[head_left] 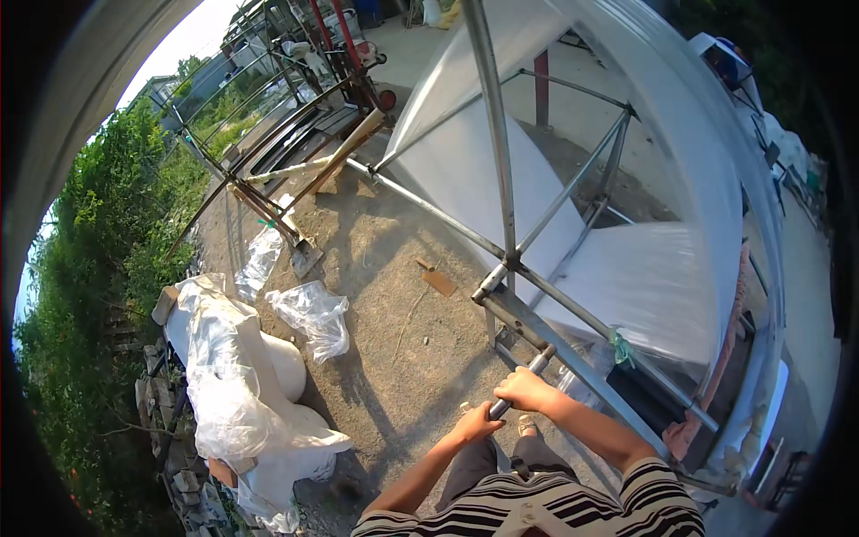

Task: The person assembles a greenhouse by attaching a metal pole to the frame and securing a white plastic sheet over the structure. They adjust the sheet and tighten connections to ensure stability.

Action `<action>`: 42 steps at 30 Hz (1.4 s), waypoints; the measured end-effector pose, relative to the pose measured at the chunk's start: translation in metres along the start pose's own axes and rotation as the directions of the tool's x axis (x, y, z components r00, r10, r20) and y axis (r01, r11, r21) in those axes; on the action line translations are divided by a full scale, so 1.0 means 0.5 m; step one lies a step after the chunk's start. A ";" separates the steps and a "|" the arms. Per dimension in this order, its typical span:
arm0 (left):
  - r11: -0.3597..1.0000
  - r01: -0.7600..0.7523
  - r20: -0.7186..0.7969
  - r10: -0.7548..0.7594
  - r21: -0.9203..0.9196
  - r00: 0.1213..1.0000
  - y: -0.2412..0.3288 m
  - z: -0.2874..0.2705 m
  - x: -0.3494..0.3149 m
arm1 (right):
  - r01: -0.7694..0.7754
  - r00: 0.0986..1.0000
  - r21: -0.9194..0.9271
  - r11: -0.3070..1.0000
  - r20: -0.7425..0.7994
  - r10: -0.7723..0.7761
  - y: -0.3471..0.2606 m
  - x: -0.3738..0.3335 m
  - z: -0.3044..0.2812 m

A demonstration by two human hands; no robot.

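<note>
- Left hand [477, 424] grasps the metal bar [540, 362] at its end farther from the tubular frame [511, 258].
- Right hand [524, 390] clasps it closer; the bar protrudes toward the frame.

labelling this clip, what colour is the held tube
The tube is silvery grey; head view.

Sunlit grey-brown dirt ground [380, 259] here, and right on it lie a crumpled clear plastic sheet [315, 320] and a flat, rectangular brown piece [439, 284]!
</note>
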State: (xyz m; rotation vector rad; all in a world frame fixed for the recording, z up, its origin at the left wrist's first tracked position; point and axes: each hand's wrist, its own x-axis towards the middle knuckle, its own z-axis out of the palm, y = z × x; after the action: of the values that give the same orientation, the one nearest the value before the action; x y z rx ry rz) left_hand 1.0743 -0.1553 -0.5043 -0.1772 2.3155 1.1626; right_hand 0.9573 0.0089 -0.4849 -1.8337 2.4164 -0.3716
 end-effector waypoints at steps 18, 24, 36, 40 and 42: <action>0.791 0.229 -0.661 0.272 0.568 0.699 -0.054 -0.668 0.153 | 0.232 0.945 -0.067 0.970 -0.221 -0.241 0.197 0.745 -0.146; 0.849 0.323 -0.566 -0.034 0.419 0.824 -0.293 -0.477 0.318 | 0.020 0.998 -0.061 0.998 0.054 -0.017 0.232 0.699 0.202; 0.976 0.107 -0.139 -0.082 0.188 0.987 -0.204 0.084 0.166 | -0.162 0.959 -0.071 0.984 0.223 0.174 0.060 0.075 0.257; 0.998 0.011 -0.025 -0.010 0.062 1.000 0.005 0.010 0.006 | -0.038 0.995 -0.004 0.999 0.090 0.038 0.003 0.003 0.018; 0.998 -0.061 -0.032 0.060 -0.029 0.998 0.073 -0.067 -0.072 | 0.067 0.998 0.008 0.998 0.013 -0.067 -0.027 0.029 -0.104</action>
State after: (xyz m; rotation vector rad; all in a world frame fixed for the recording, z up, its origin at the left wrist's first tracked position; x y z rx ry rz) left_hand 1.0784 -0.1629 -0.4435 -0.1379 2.3463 1.2332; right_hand 0.9548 -0.0010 -0.4303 -1.9114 2.3470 -0.3718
